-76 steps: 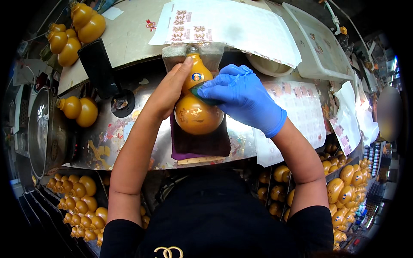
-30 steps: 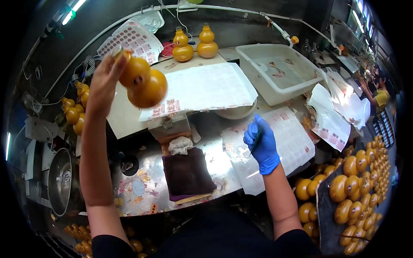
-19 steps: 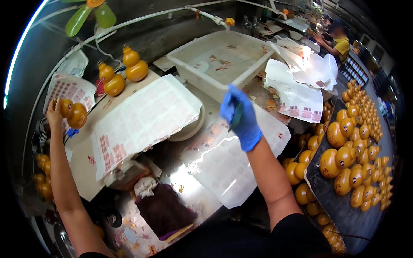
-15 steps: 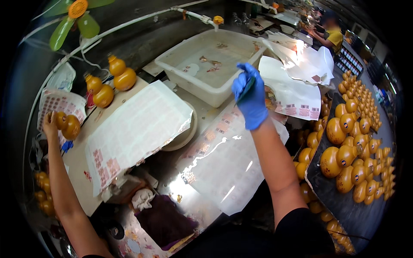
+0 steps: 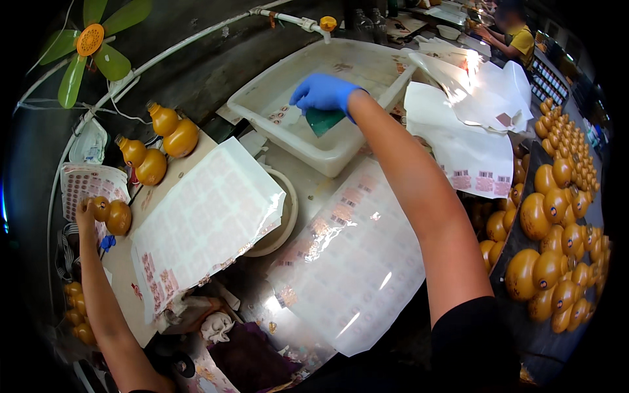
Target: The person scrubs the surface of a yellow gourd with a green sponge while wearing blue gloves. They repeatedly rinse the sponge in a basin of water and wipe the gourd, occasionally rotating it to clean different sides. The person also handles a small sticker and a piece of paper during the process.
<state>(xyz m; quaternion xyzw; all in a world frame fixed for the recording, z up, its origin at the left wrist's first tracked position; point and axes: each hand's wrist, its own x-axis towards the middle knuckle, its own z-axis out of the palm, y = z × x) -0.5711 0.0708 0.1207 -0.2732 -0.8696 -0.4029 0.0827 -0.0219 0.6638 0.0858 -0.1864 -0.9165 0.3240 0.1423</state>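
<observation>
At the far left my bare left hand is closed on the top end of a glossy orange-brown gourd, which lies on its side beside a sheet of small round red prints. My right hand, in a blue glove, is over the white plastic basin. Its fingers pinch a thin dark green flat piece that hangs below them. Water and several small reddish decals show in the basin. Two more gourds stand tilted on the board to the left.
A large printed decal sheet covers the board, partly over a round tub. Another sheet lies on the metal table. Right: racks of gourds. Upper left: a green fan. Far right: a person in yellow.
My right hand has swung left, from the basin's right side to above it, and the green piece now shows more. The left hand still holds the gourd. The whole view has shifted slightly.
</observation>
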